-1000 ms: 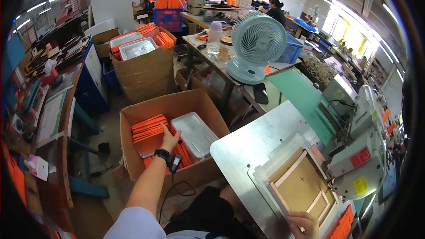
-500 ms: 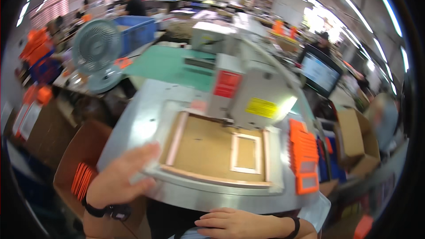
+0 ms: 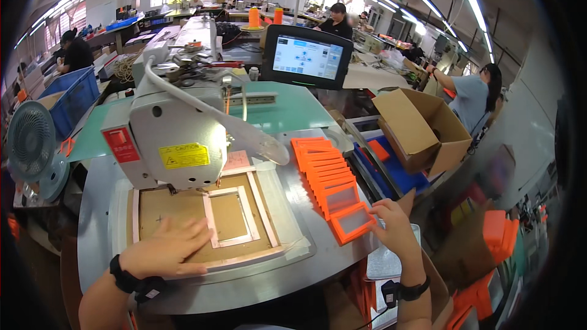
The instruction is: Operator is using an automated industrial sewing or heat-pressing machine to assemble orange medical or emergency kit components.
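My left hand (image 3: pixel 174 247) lies flat, fingers stretched, over the brown board (image 3: pixel 183 214) of a template with pale strips around its border. Just right of its fingertips is a small white rectangular frame (image 3: pixel 251 223) on that board. My right hand (image 3: pixel 394 226) is at the row's near end, its thumb and fingers curled around the right edge of an orange-edged piece with a grey window (image 3: pixel 353 221). Behind that piece, several similar orange pieces (image 3: pixel 324 171) overlap in a slanting row on the metal table. A grey sewing machine head (image 3: pixel 177 128) stands over the template's far edge.
A lit control screen (image 3: pixel 306 58) stands behind the table. To the right are a cardboard box (image 3: pixel 422 128) and a blue tray (image 3: pixel 403 177). At left stand a fan (image 3: pixel 32 140) and a blue crate (image 3: pixel 70 98). More orange pieces hang low at right. Other people work farther off.
The view has swung right. My left hand has moved from the table's left side onto the board. My right hand has risen from the near edge to the orange pieces.
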The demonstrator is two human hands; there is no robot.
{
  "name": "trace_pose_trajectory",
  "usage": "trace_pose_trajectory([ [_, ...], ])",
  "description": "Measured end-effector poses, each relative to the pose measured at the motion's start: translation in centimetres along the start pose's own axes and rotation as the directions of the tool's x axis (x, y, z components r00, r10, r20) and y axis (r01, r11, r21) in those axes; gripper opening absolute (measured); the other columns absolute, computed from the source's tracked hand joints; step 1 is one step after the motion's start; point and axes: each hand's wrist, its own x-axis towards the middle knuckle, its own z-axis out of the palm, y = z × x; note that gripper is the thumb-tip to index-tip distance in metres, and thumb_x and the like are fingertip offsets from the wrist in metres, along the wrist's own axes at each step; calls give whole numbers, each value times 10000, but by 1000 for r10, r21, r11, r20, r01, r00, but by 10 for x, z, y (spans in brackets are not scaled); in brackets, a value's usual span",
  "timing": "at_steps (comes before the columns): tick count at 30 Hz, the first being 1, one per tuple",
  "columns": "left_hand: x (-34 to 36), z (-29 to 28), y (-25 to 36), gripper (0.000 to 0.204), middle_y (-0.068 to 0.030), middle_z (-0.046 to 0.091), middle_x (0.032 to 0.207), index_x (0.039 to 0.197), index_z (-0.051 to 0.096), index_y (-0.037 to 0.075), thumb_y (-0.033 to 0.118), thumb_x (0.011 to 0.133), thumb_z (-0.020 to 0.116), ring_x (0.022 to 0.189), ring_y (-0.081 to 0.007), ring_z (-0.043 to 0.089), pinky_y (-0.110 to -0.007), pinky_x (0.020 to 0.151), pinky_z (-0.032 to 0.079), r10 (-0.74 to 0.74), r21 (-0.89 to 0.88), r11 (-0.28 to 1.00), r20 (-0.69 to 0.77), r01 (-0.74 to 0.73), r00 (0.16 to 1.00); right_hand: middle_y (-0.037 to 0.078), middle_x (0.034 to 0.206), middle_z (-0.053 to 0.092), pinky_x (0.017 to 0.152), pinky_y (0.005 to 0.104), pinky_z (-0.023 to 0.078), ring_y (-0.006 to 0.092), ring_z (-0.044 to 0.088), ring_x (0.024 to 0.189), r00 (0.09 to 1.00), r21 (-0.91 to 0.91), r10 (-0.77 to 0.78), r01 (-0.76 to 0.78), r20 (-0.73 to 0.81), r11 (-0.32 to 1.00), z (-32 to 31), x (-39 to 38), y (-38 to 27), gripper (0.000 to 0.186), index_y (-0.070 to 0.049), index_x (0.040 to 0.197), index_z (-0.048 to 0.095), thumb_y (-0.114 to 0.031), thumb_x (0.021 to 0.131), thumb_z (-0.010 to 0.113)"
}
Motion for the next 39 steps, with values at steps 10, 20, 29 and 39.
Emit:
trace_pose_trajectory([
  [10, -36, -12, -58, 725, -190, 404, 1527, 1411, 476, 40, 401, 821, 690, 1447, -413, 299, -638, 1170, 198, -551, 9, 830, -150, 558, 821, 136, 1299, 581, 1007, 423, 432, 340, 528, 1195, 899, -10, -260, 282, 352, 960, -3, 34, 11, 608, -68, 1290, 605, -140, 723, 811],
  [20, -18, -39, -27, 692, -244, 439, 1483, 1415, 471, 22, 348, 846, 693, 1411, -421, 357, -557, 1165, 271, -233, -117, 969, -119, 219, 965, 138, 1046, 581, 890, 409, 444, 341, 549, 1052, 916, -119, -167, 224, 365, 967, -18, 50, -3, 395, -67, 1109, 625, -175, 762, 781],
  [29, 21, -24, -22, 720, -242, 384, 1530, 1505, 371, 33, 385, 930, 624, 1384, -398, 414, -444, 1149, 338, 46, -100, 993, -98, -56, 994, 113, 804, 560, 702, 370, 448, 287, 567, 790, 959, 321, -236, 176, 159, 931, -19, 58, -36, 94, -7, 895, 660, -95, 877, 630],
  [39, 22, -4, -45, 614, -216, 398, 1532, 1441, 491, 42, 385, 943, 602, 1386, -401, 392, -449, 1143, 331, 2, -218, 976, -112, -26, 994, 19, 794, 596, 489, 245, 421, 76, 543, 582, 830, 678, -164, -304, 533, 669, 82, 128, -153, 510, -34, 1377, 437, -46, 914, 651],
])
